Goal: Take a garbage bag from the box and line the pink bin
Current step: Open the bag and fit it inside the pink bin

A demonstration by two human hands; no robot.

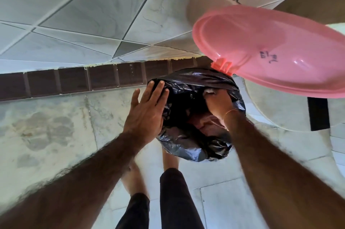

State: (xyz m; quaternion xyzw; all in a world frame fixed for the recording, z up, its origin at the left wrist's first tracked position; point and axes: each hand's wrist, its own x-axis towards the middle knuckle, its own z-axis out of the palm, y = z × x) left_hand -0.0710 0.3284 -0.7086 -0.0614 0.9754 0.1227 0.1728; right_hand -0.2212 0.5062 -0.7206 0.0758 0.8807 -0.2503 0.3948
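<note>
A black garbage bag point(194, 146) is draped over the mouth of the pink bin, whose body is almost wholly hidden; a patch of pink point(205, 123) shows deep inside. The bin's pink lid point(270, 49) stands raised on its hinge, up and to the right. My left hand point(147, 111) lies flat with fingers spread against the bag on the bin's left rim. My right hand point(218, 103) reaches into the opening at the right, its fingers curled on the bag's edge there.
The bin stands on a pale tiled floor point(56, 126) near a wall with a dark brown skirting point(74, 81) and grey tiles above. My legs and bare feet point(134, 178) are just below the bin. A white rounded object point(276, 116) sits to the right.
</note>
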